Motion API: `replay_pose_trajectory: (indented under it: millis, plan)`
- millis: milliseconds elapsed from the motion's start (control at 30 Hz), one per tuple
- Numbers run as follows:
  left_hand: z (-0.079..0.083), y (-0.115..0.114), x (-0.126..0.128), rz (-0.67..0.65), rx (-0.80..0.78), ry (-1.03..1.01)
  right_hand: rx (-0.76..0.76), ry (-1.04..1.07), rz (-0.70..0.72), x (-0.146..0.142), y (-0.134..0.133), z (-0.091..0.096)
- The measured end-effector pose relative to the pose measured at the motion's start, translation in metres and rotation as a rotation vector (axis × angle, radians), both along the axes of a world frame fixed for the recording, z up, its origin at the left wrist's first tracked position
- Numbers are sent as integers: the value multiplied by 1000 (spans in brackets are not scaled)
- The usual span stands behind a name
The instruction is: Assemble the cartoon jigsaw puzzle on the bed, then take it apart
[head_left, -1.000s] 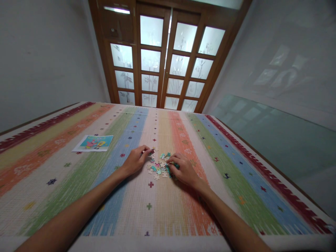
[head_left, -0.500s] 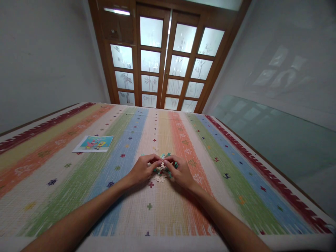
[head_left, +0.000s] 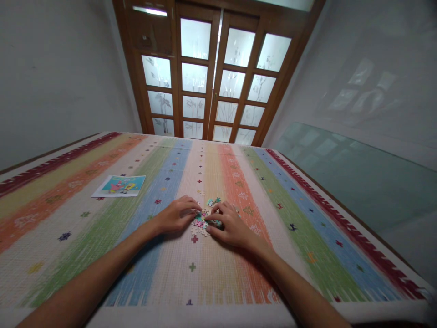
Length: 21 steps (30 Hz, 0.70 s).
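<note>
A small pile of jigsaw puzzle pieces (head_left: 200, 222), some pink and teal, some pale, lies between my hands on the striped tablecloth. My left hand (head_left: 178, 215) rests at the pile's left side, fingers curved and apart from the thumb, tips by the pieces. On the right, my right hand (head_left: 229, 224) reaches over the pile with its fingers spread, covering part of it. Just beyond the fingertips lie a few teal pieces (head_left: 213, 201). Whether a fingertip presses on any single piece is too small to make out.
A printed cartoon picture (head_left: 123, 186) lies flat at the left on the tablecloth (head_left: 164, 273). The table's far edge faces wooden doors with glass panes (head_left: 194, 77). A pale green glass-like panel (head_left: 341, 164) stands along the right wall.
My hands were together, fingertips pinched over the pile. They have since parted, the left moving left and the right opening its fingers, so more coloured pieces show between them.
</note>
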<state>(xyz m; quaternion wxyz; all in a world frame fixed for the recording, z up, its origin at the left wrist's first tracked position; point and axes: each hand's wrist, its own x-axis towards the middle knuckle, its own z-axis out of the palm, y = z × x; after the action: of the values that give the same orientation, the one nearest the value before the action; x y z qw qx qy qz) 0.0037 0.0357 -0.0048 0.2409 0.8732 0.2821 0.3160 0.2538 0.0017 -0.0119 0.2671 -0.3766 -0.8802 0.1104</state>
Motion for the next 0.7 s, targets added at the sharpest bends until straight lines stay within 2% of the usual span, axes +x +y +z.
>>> replay_pose_trajectory:
  millis: [133,300,433,567,633,700]
  plan:
    - [5,-6,0,-60,47,78,-17,19,17,-3,0,-2]
    - [3,-10,6,-72,46,173,-41,41,-14,-4,1,-2]
    - [2,-11,8,-78,-6,126,-42,79,11,-6,-1,-1]
    - [3,-11,10,-68,-162,34,-23,96,49,-9,-2,-1]
    - [3,-10,9,-57,-213,-3,-15,89,27,-10,-2,-1]
    - [3,-6,6,-24,-198,-16,-10,73,-11,-9,-1,-1]
